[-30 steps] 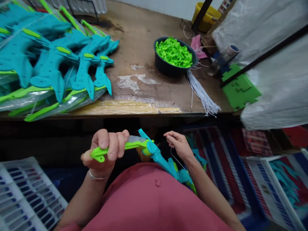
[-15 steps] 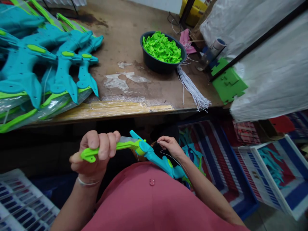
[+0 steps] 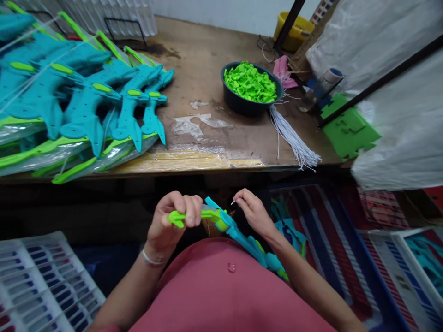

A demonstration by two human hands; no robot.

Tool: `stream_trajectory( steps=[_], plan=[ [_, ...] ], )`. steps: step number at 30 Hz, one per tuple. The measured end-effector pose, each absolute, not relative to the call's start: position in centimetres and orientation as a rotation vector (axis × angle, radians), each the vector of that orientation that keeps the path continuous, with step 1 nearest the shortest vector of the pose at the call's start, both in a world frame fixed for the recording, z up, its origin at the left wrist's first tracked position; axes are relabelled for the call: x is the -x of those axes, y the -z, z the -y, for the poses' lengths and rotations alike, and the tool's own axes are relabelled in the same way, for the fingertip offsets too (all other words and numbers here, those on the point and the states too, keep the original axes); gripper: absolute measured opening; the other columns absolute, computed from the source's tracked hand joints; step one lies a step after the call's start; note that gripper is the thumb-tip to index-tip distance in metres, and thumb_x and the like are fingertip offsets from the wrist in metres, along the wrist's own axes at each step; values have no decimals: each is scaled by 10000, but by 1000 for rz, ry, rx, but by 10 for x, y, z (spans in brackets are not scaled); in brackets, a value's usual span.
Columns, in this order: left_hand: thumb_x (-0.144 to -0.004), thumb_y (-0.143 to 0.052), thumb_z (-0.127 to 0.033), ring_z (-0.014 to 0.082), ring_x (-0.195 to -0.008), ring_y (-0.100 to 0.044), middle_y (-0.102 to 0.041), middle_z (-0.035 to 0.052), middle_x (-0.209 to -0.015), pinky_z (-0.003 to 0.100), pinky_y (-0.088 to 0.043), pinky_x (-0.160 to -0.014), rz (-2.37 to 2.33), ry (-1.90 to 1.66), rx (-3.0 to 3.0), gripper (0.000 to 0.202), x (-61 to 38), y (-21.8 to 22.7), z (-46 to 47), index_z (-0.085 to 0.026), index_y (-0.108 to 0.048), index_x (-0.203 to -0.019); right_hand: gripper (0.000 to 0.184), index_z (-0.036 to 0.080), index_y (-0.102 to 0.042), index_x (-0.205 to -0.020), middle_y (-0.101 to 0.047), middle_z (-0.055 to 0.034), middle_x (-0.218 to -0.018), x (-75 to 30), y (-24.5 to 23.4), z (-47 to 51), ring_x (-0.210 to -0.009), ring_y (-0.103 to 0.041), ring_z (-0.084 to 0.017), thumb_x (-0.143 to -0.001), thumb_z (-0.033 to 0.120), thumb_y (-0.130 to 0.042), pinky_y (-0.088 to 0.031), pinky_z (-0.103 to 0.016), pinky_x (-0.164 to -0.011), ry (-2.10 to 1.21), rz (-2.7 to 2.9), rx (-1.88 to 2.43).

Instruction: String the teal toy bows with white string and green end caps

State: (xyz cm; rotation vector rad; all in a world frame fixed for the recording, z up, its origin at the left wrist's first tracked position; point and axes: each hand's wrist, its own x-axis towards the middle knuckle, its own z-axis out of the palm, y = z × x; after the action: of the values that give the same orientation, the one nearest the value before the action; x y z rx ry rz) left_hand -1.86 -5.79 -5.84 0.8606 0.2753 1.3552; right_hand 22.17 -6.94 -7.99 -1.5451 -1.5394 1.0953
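Clasping the toy point(image 3: 240, 236) by its green limb point(image 3: 210, 214), presumably to steady it, the left hand point(image 3: 176, 216) faces the right hand point(image 3: 255, 213), which pinches a white cord point(image 3: 233, 202).

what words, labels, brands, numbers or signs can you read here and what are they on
No text can be read anywhere in view.
Blue-and-green piece in the left hand: no lettering visible.
White crate at right: a small mark on its side, too blurred to read.
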Motion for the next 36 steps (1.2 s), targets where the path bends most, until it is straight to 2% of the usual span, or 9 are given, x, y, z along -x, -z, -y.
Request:
stream_trajectory(
  steps=[5, 9, 14, 20, 26, 31, 36],
  plan=[
    [-858, -777, -479, 152, -599, -545, -610, -1, -602, 305, -435, -688, -275, -1332, -805, 331, 10, 55, 66, -186, -632, -806, 168, 209, -597, -945, -593, -11, -906, -173, 9, 76, -813, -576, -125, -1036, 180, -459, -504, -263, -762, -900, 1846, 1105],
    [-851, -794, -426, 141, -591, -526, -600, -8, -602, 272, -433, -636, -267, -1309, -737, 303, 7, 47, 71, -185, -627, -778, 163, 208, -583, -1004, -588, -18, -928, -145, -16, 84, -811, -607, -113, -1023, 107, -456, -553, -238, -715, -657, 1944, 969],
    [-851, -774, -518, 131, -569, -496, -562, -13, -577, 260, -432, -615, -264, -1367, -753, 380, 11, 45, 71, -183, -611, -781, 202, 208, -579, -1049, -613, -32, -954, -135, -10, 88, -844, -647, -118, -997, 52, -463, -585, -219, -680, -462, 1995, 949],
    [-820, -804, -509, 130, -555, -507, -558, -8, -580, 274, -438, -622, -320, -1363, -727, 406, 14, 42, 70, -178, -587, -731, 183, 201, -580, -1071, -604, -36, -925, -128, -1, 88, -826, -646, -127, -1005, 69, -473, -610, -247, -695, -508, 1988, 917],
    [-834, -805, -446, 121, -563, -509, -592, -7, -597, 254, -435, -618, -321, -1347, -738, 350, 12, 42, 70, -179, -603, -734, 186, 203, -582, -1073, -602, -35, -932, -125, 3, 88, -796, -637, -122, -1003, 68, -477, -597, -249, -660, -506, 1970, 942],
    [-819, -818, -462, 118, -556, -508, -595, -12, -593, 261, -446, -632, -323, -1352, -730, 361, 11, 42, 69, -178, -611, -734, 175, 195, -585, -1028, -597, -37, -903, -126, 1, 89, -820, -639, -133, -998, 62, -477, -592, -246, -664, -490, 1970, 961],
    [-823, -812, -467, 122, -556, -511, -583, -10, -590, 258, -433, -613, -340, -1335, -735, 367, 11, 40, 69, -182, -600, -729, 188, 190, -585, -1084, -621, -59, -957, -127, 2, 89, -869, -659, -139, -1000, 65, -471, -605, -238, -673, -385, 2010, 951]
  ],
)
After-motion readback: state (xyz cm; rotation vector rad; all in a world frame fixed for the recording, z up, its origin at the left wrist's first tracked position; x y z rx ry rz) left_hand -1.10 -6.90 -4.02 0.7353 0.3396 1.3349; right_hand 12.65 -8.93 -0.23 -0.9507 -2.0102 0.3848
